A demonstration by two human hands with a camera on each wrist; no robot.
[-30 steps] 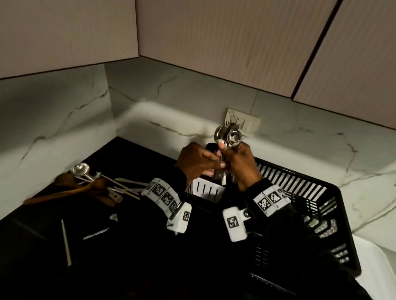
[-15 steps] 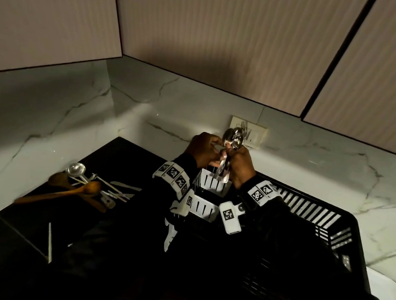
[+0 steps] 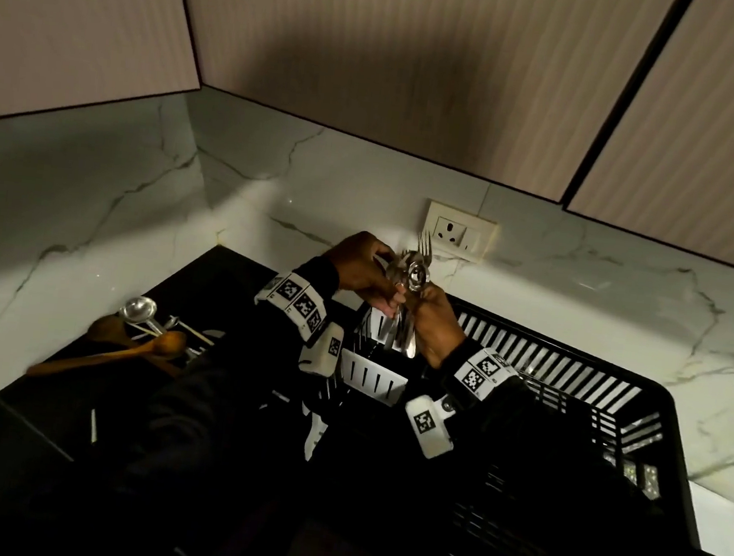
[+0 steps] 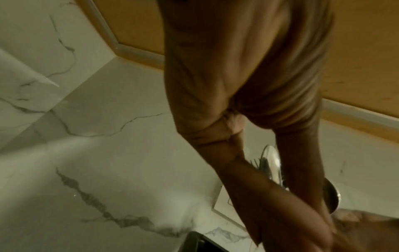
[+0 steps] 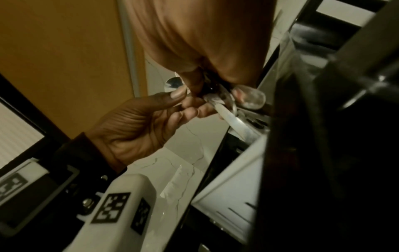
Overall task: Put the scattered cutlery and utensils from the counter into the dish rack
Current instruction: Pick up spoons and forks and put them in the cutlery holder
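A bundle of steel cutlery (image 3: 411, 282), spoons and a fork with heads up, is held upright over the white cutlery holder (image 3: 377, 326) at the back left of the black dish rack (image 3: 615, 394). My right hand (image 3: 436, 316) grips the handles of the bundle. My left hand (image 3: 366, 268) pinches one piece near the spoon heads; in the right wrist view its fingers (image 5: 190, 105) close on a handle in the cutlery bundle (image 5: 233, 116). The left wrist view shows spoon bowls (image 4: 272, 163) past my left hand (image 4: 248, 119).
On the black counter (image 3: 44, 447) at left lie wooden spoons (image 3: 122, 351), a steel ladle (image 3: 139, 310) and other steel utensils. A second white holder (image 3: 370, 375) sits in the rack. A wall socket (image 3: 458, 236) is behind the hands. A white sink edge (image 3: 729, 524) is at right.
The view has shifted so the hands sit further right and higher. Both hands still hold the cutlery bundle over the holder; a fork now sticks up from the bundle.
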